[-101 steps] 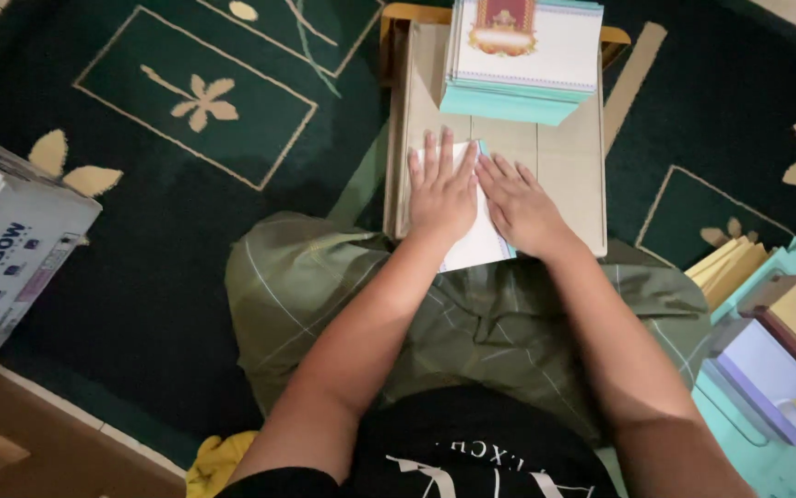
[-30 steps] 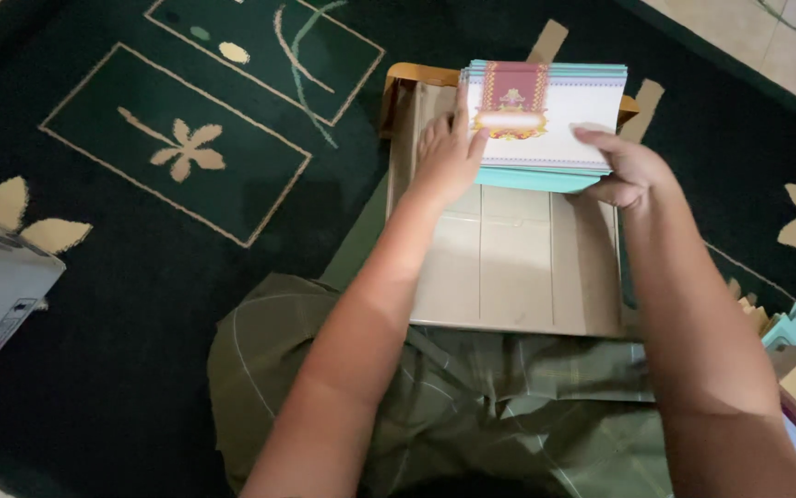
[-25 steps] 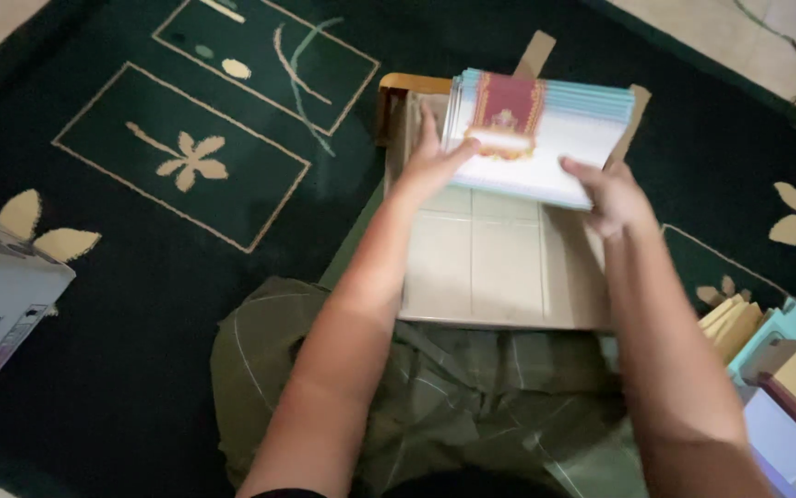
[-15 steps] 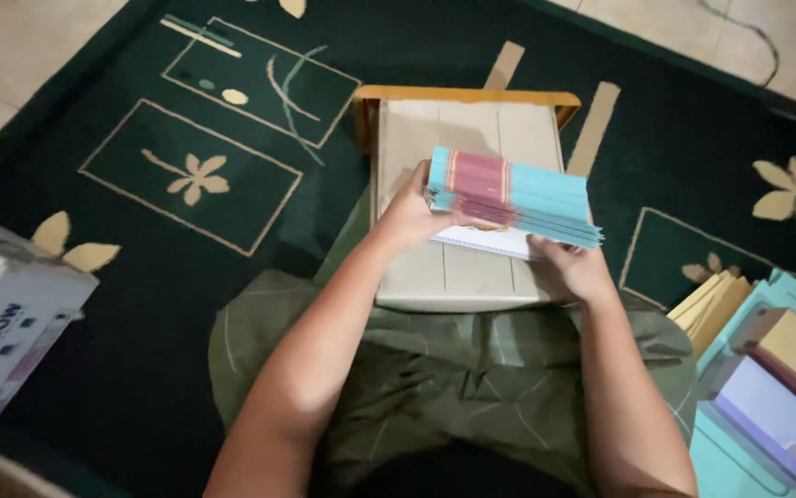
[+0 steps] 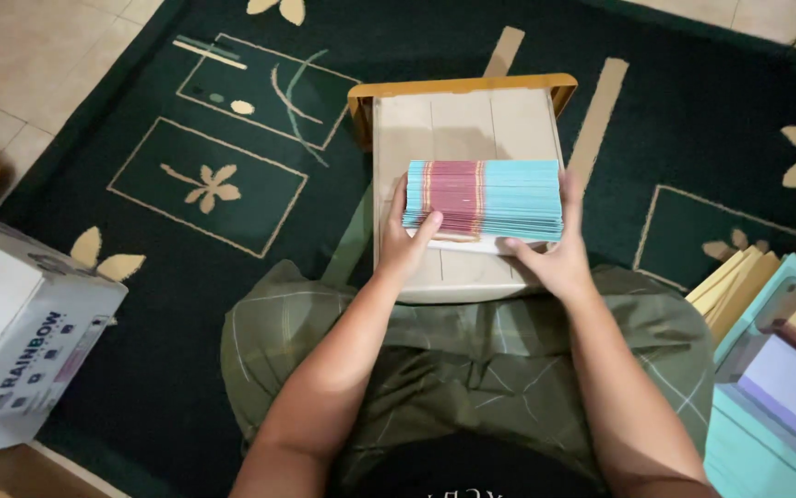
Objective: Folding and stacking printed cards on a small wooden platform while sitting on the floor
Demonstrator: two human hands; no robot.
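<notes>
While the person sits on the dark green rug (image 5: 140, 387), both hands are clamped on a thick stack of light-blue cards (image 5: 485, 201) with a maroon band, held on edge over the near half of the small beige worktop (image 5: 458, 120). The left hand (image 5: 404, 244) has its grip closed on the stack's left end, thumb across the near face, and the right hand (image 5: 553, 258) closes on the right end. A white cardboard box (image 5: 15, 332) lies well apart by the rug's left edge, and trays of cards (image 5: 776, 369) by its right edge.
</notes>
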